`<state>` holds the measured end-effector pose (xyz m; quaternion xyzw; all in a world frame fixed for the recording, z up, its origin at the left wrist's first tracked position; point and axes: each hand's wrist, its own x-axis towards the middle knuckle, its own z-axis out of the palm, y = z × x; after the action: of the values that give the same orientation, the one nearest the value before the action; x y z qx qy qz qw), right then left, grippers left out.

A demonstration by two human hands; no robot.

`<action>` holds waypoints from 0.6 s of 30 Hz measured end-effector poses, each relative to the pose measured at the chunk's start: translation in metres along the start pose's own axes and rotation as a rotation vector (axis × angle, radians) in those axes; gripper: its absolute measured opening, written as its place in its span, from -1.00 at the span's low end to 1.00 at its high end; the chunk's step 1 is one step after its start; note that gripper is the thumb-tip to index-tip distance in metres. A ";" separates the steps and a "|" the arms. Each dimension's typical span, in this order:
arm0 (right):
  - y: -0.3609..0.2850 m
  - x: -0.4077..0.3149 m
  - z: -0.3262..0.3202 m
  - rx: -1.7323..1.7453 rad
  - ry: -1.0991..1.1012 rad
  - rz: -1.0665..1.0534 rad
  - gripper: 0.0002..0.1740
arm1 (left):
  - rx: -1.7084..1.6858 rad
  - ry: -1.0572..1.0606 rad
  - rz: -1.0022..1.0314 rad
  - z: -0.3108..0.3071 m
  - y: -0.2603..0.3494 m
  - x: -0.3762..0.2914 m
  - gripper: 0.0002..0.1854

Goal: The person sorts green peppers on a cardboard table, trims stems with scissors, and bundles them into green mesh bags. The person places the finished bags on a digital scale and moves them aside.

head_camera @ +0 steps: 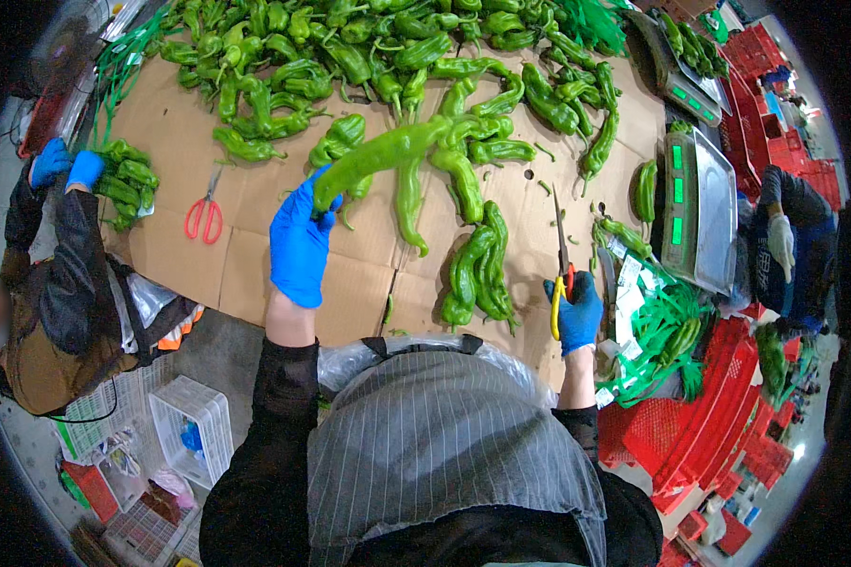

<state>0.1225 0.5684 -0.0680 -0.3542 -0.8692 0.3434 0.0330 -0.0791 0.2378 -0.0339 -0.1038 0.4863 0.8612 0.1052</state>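
My left hand (299,251), in a blue glove, grips the lower end of a long green pepper (379,161) raised above the cardboard. Its other end points up and to the right, over several peppers lying underneath. In my blue-gloved right hand (583,312) are scissors (562,264) with red and yellow handles, blades pointing away from me. Whether the blades are parted is hard to tell. Between my hands, a few long peppers (471,273) lie side by side near the front edge. Cut stem pieces (544,187) are scattered left of the scissors' blades.
A pile of green peppers (312,78) covers the far side of the cardboard (255,273). Red-handled scissors (204,218) lie at left, near a co-worker's gloved hands (67,166) and bundled peppers (124,177). Right are a weighing scale (705,212), green mesh netting (656,333) and red crates (688,418).
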 end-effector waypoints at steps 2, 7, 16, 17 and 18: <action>-0.013 -0.007 -0.001 0.144 -0.087 -0.106 -0.60 | -0.090 -0.056 -0.086 -0.003 -0.007 -0.009 -0.67; -0.052 -0.010 -0.002 0.203 -0.275 -0.254 -0.53 | -0.215 -0.154 -0.271 0.003 -0.025 -0.022 -0.66; -0.054 -0.010 0.009 0.513 -0.322 -0.133 -0.83 | -0.203 -0.166 -0.414 0.011 -0.033 -0.038 -0.63; -0.047 -0.009 0.009 0.579 -0.334 0.020 -0.81 | -0.199 -0.171 -0.429 0.011 -0.034 -0.038 -0.63; -0.041 -0.004 0.009 0.617 -0.249 0.060 -0.80 | -0.202 -0.162 -0.444 0.011 -0.036 -0.038 -0.63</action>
<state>0.0983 0.5397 -0.0487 -0.3082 -0.7110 0.6317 0.0221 -0.0333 0.2624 -0.0473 -0.1487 0.3532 0.8666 0.3197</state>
